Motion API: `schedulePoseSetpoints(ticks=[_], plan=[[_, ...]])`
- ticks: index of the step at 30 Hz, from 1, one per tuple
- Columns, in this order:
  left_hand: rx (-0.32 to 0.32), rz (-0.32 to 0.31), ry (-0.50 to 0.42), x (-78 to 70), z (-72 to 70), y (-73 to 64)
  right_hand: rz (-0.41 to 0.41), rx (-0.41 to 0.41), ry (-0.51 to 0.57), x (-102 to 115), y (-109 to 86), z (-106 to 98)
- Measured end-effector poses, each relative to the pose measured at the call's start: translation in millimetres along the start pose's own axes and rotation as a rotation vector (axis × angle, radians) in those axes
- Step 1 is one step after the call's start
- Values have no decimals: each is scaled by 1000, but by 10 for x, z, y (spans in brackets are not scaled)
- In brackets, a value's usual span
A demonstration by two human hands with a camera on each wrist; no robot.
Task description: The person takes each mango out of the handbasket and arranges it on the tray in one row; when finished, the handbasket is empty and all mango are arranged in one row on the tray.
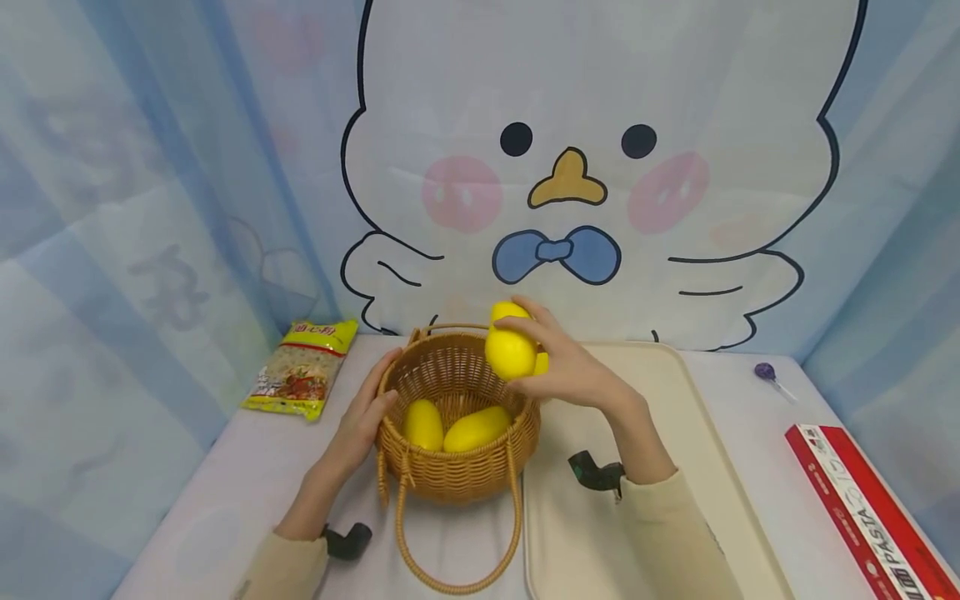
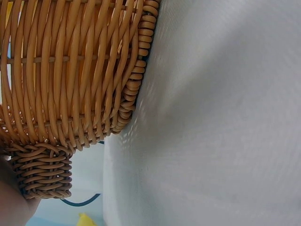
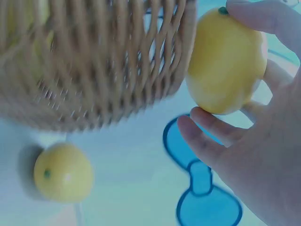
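My right hand (image 1: 558,358) holds a yellow lemon (image 1: 510,354), its fingers and thumb curled around it, over the right rim of a wicker basket (image 1: 465,479). In the right wrist view the held lemon (image 3: 225,61) has a green stem spot and overlaps the basket's edge. My left hand (image 1: 363,421) grips the basket's left rim, thumb over the edge. Two more lemons lie inside, one (image 1: 423,425) at the left and one (image 1: 477,429) nearer the middle. Another lemon (image 3: 63,173) sits outside, beside the basket.
A cream tray (image 1: 720,500) lies right of the basket. At the left is a yellow food packet (image 1: 303,367); at the right, a purple lollipop (image 1: 765,372) and a red pasta box (image 1: 862,508). The basket's front handle (image 1: 457,587) hangs down toward me. A printed curtain stands behind.
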State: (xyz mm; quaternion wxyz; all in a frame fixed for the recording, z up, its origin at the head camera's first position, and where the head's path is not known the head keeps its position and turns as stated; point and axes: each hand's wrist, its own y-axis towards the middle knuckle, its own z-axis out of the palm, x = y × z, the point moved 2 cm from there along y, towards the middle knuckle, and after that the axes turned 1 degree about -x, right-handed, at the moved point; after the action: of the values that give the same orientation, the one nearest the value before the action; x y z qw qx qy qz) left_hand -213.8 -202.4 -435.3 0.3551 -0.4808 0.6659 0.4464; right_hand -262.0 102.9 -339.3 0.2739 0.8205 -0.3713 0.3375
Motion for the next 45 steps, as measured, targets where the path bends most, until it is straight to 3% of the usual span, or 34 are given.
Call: schedulePoseSetpoints(ticks=[10, 18, 25, 36, 45], plan=[[-4, 8, -4, 21, 11, 8, 37, -96, 54, -491, -226, -227], [-1, 1, -4, 9, 1, -1, 122, -114, 100, -871, -358, -283], [-1, -1, -1, 22, 0, 3, 227, -104, 59, -1155, -429, -253], [0, 4, -2, 22, 11, 4, 278, -53, 81, -1443, -500, -180], [-2, 4, -2, 24, -4, 3, 294, -85, 50, -1477, -510, -157]])
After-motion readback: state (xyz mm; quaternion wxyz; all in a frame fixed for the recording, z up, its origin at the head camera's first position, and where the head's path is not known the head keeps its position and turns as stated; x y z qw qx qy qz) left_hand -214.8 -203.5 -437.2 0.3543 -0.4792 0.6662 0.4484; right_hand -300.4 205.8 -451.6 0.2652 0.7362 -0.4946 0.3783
